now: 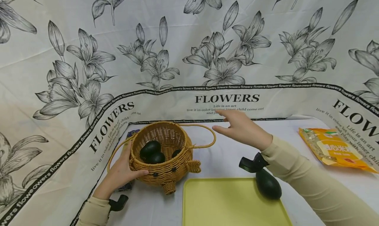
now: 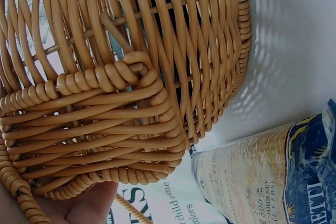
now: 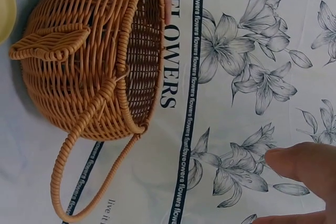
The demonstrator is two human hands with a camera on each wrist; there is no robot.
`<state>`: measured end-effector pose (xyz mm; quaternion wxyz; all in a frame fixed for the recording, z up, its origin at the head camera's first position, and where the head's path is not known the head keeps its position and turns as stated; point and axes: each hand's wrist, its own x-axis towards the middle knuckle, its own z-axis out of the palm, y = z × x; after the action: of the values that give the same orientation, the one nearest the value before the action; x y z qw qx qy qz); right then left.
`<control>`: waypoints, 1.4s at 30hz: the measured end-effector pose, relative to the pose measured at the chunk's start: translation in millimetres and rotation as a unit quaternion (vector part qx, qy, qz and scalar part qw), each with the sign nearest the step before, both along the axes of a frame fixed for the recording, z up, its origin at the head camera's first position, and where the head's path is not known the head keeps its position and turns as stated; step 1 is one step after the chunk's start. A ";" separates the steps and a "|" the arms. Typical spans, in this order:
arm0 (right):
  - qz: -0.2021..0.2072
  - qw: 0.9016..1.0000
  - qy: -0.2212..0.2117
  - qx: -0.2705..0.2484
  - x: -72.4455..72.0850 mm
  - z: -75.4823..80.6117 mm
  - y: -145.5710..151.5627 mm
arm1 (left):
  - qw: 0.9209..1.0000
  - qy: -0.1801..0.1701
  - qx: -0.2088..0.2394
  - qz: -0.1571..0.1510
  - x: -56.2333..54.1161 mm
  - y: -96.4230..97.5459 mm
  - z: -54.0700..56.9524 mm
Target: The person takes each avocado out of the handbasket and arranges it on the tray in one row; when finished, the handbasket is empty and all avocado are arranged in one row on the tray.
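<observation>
A brown wicker basket with animal features, including dark eyes and a snout, stands left of centre. My left hand grips its left side, thumb across the front; part of that hand shows behind a woven ear in the left wrist view. Inside lie dark green avocados, one partly hidden by the rim. My right hand is in the air right of the basket's handle, fingers extended and holding nothing. Another avocado lies at the right edge of the yellow-green tray, below my right wrist.
An orange food package lies on the white cloth at the right. A blue and clear spaghetti package lies beside the basket, mostly hidden in the head view. Flower-printed cloth rises behind and at the sides.
</observation>
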<state>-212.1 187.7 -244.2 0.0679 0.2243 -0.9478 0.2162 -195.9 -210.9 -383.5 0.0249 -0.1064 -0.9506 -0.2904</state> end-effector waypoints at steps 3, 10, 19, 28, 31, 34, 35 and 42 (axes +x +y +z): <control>0.004 1.000 -0.012 -0.006 -4.7 -0.4 -7.1 | 1.000 0.001 0.002 -0.002 0.2 -0.1 0.5; 0.024 0.999 -0.026 -0.015 -12.9 -2.3 -21.7 | 1.000 -0.004 0.002 0.001 1.0 0.6 -0.3; 0.040 0.998 -0.044 -0.022 -23.4 -0.3 -42.9 | 1.000 -0.003 -0.001 0.003 0.4 0.4 -0.2; 0.050 0.996 -0.070 -0.036 -34.5 1.0 -61.0 | 1.000 -0.007 0.001 0.003 0.0 0.6 0.3; 0.049 0.995 -0.075 -0.041 -37.7 2.9 -65.5 | 1.000 -0.003 0.003 0.001 -0.1 0.5 0.1; 0.047 0.995 -0.077 -0.038 -40.1 4.3 -69.8 | 1.000 0.000 0.004 0.001 0.1 0.3 -0.2; 0.048 0.995 -0.077 -0.037 -40.8 4.4 -71.4 | 1.000 0.001 0.004 0.001 0.2 0.2 -0.3; 0.059 0.994 -0.086 -0.038 -45.4 3.5 -84.9 | 1.000 -0.002 0.005 0.002 0.6 0.5 -0.3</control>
<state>-257.5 102.8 -240.7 -0.0179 0.2581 -0.9261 0.2745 -195.3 -210.4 -383.8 0.0240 -0.1040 -0.9493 -0.2957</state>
